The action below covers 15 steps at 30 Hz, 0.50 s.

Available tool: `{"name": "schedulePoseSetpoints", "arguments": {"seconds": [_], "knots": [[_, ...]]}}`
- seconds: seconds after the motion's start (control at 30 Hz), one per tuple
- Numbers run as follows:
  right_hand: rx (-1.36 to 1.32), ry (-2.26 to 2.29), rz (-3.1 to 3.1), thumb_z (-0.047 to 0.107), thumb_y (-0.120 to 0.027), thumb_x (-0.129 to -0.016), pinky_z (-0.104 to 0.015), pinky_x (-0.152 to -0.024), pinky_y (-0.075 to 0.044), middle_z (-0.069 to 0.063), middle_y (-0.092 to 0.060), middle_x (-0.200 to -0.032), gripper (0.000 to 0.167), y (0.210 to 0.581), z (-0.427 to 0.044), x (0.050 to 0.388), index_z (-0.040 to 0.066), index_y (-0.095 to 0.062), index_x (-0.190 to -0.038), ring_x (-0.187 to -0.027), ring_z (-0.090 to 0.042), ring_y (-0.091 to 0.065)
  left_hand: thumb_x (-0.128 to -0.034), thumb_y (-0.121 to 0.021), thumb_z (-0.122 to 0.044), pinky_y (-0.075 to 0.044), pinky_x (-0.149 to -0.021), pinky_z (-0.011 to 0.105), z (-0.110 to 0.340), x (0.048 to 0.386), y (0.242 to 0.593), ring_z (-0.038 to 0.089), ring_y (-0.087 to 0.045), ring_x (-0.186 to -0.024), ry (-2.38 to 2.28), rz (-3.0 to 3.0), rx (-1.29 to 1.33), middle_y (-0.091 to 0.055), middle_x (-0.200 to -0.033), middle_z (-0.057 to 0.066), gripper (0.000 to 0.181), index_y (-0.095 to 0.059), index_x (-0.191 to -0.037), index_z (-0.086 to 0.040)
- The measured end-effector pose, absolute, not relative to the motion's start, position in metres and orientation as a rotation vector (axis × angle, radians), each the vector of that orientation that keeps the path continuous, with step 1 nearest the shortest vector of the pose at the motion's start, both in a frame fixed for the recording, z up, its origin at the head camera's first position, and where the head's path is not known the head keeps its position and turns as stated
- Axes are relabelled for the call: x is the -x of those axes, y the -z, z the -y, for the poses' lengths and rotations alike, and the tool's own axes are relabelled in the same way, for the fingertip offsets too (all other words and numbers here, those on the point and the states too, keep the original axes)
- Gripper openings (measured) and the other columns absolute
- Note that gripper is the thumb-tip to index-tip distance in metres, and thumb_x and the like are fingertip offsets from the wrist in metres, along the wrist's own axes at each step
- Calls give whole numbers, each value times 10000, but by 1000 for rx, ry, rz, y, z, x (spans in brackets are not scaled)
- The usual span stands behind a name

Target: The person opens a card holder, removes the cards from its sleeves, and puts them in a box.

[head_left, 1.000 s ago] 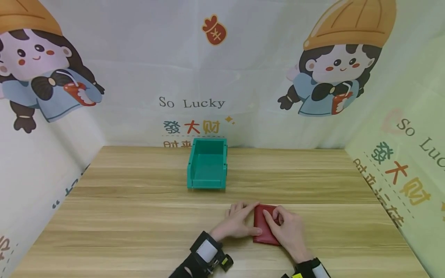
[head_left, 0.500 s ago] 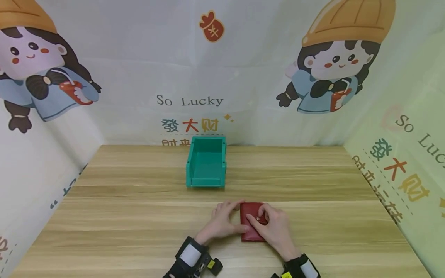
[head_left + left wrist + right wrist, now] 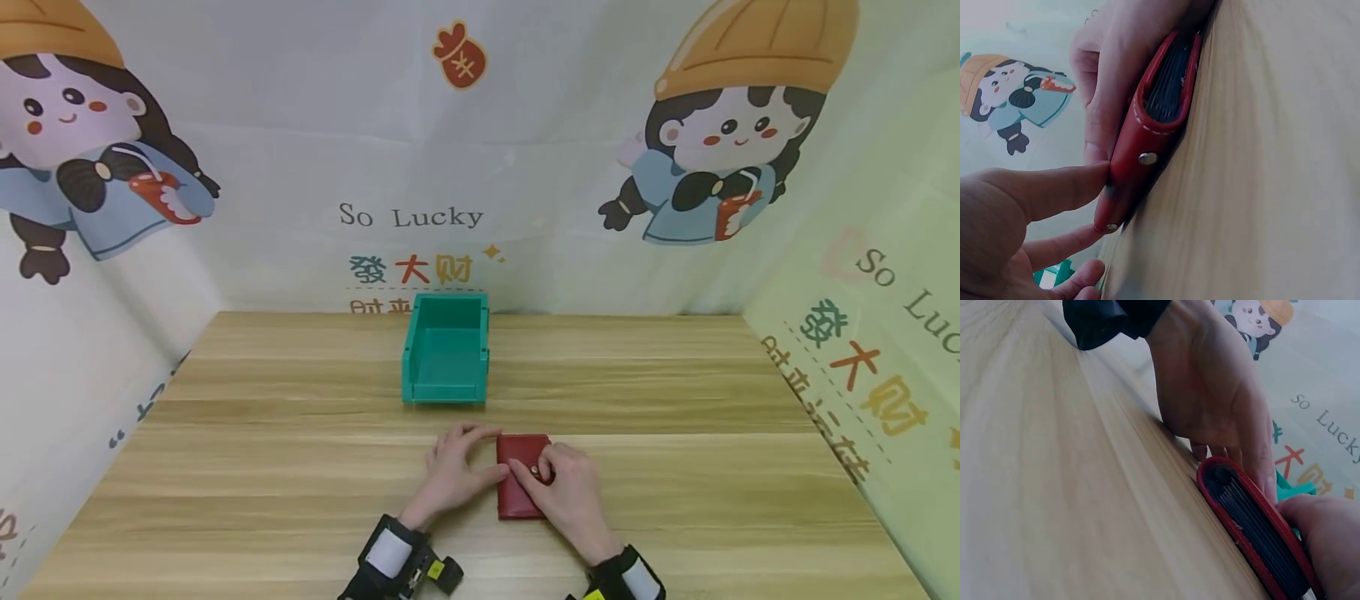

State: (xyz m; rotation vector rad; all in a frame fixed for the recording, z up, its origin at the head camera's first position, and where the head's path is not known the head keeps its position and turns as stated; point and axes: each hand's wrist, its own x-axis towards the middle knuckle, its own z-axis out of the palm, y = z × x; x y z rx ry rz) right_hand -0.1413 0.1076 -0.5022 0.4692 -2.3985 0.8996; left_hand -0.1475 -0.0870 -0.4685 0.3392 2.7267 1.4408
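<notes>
Red wallet (image 3: 516,497) lies on the wooden table (image 3: 262,450), nearer the person than the bin and between two hands. Proceeding from left to right, we note first a printed cartoon figure (image 3: 112,212) in an orange hat on the backdrop. Next we find the left hand (image 3: 453,471), a black wrist strap (image 3: 389,553) behind it; thumb and forefinger are spread apart, their tips touching the wallet's spine, the forefinger at its far corner. Further along we record a green bin (image 3: 444,394) at the table's back edge, apart from both hands. On the wallet, the left wrist view shows metal studs (image 3: 1148,159) on the spine, white stitching (image 3: 1160,132) and dark leaves (image 3: 1171,87) between the covers. We then observe the right hand (image 3: 568,492) over the top cover, thumb and curled forefinger pinching a small red tab beside a metal snap (image 3: 535,470). Last, we log a second cartoon figure (image 3: 682,221) and lettering (image 3: 855,365) on the right.
</notes>
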Motion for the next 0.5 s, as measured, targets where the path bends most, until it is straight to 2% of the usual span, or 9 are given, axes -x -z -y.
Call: {"name": "schedulePoseSetpoints", "arguments": {"seconds": [0.13, 0.23, 0.33, 0.5], "knots": [[-439, -918, 2411, 184, -880, -839, -142, -555, -247, 104, -395, -590, 501, 500, -99, 139, 159, -437, -607, -581, 47, -314, -882, -813, -201, -152, -1122, 714, 94, 148, 472, 530, -362, -1469, -1505, -2738, -386, -568, -1444, 247, 461, -695, -1282, -4], [-432, -932, 2405, 139, -848, -867, -138, -544, -245, 92, -418, -580, 470, 499, -95, 138, 158, -457, -606, -578, 55, -314, -930, -765, -196, -104, -1207, 727, 97, 148, 472, 539, -311, -1528, -1466, -2723, -444, -564, -1490, 256, 473, -661, -1331, 32], [-438, -946, 2403, 103, -821, -889, -137, -533, -243, 93, -415, -583, 452, 500, -95, 138, 158, -468, -612, -576, 59, -307, -958, -738, -240, -106, -1242, 709, 98, 149, 471, 508, -300, -1549, -1357, -2689, -504, -514, -1556, 263, 591, -569, -1440, 58], [-464, -967, 2425, 61, -782, -917, -148, -529, -250, 86, -404, -600, 437, 499, -95, 138, 145, -469, -623, -582, 49, -303, -929, -781, -320, -65, -1272, 670, 99, 149, 470, 461, -235, -1591, -1235, -2596, -583, -385, -1649, 265, 843, -386, -1586, 30]]}}
